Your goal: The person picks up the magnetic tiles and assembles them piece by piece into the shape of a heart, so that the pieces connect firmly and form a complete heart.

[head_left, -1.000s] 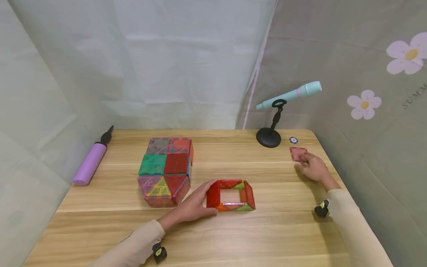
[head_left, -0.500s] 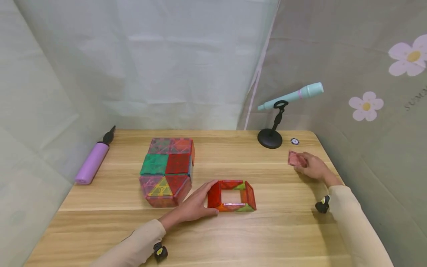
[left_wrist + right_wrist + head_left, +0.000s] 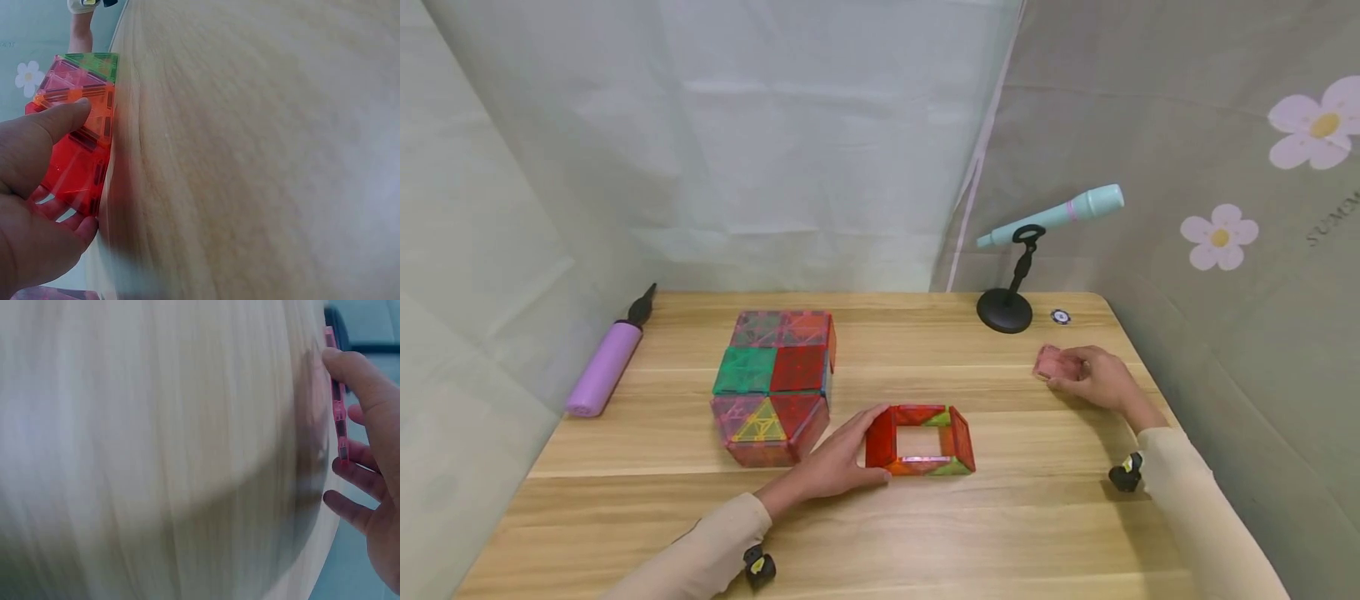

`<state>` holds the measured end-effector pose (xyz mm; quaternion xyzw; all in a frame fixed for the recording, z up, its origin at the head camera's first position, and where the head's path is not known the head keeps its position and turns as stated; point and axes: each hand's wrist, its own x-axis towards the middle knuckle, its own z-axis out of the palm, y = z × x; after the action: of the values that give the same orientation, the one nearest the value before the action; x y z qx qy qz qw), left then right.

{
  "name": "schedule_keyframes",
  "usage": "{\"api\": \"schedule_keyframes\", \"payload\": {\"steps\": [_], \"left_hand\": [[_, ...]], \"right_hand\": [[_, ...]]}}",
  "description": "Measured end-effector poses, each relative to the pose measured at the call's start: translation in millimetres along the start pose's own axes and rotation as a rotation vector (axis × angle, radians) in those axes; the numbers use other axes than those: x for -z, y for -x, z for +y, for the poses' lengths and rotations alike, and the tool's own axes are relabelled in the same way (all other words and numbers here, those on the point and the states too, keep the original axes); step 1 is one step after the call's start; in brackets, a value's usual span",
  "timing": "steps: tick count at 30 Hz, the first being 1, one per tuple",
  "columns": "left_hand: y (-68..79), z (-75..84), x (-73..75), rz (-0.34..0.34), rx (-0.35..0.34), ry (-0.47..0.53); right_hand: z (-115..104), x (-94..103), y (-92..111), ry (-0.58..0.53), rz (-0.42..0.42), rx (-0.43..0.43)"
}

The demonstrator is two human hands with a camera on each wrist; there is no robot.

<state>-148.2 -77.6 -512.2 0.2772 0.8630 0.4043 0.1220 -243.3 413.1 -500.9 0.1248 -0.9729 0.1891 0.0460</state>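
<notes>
My left hand (image 3: 832, 468) grips the left end of a low open frame of magnetic tiles (image 3: 958, 442). The frame stands on the table, with red sides and orange, pink and green triangles. In the left wrist view the thumb presses on the orange tile (image 3: 99, 115), and fingers curl round the red tile (image 3: 78, 172). At the far right my right hand (image 3: 1103, 379) pinches a pink translucent square magnetic tile (image 3: 1048, 363). The right wrist view has that tile (image 3: 339, 419) edge-on, between thumb and fingers, just above the table.
Left of my left hand stands a larger block of magnetic tiles (image 3: 775, 367). A purple hand pump (image 3: 605, 367) lies at the left edge. At the back right are a toy microphone (image 3: 1060, 213) on a black stand (image 3: 1004, 310) and a small round chip (image 3: 1060, 317).
My right hand has drawn the pink tile slightly left and toward me, and the tile has turned. My left hand and the tile frame stay in place.
</notes>
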Motion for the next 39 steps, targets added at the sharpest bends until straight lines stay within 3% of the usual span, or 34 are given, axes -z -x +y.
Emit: {"api": "schedule_keyframes", "payload": {"steps": [15, 27, 39], "left_hand": [[-0.9, 0.4, 1.1, -0.013, 0.011, 0.011], [-0.8, -2.0, 0.0, 0.001, -0.021, 0.006], [0.8, -1.7, -0.4, 0.004, -0.021, 0.021]], "right_hand": [[-96, -13.9, -4, -0.132, 0.093, 0.284], [-173, -17.1, 13, -0.181, 0.03, 0.453], [-208, -35.3, 27, -0.131, 0.008, 0.538]]}}
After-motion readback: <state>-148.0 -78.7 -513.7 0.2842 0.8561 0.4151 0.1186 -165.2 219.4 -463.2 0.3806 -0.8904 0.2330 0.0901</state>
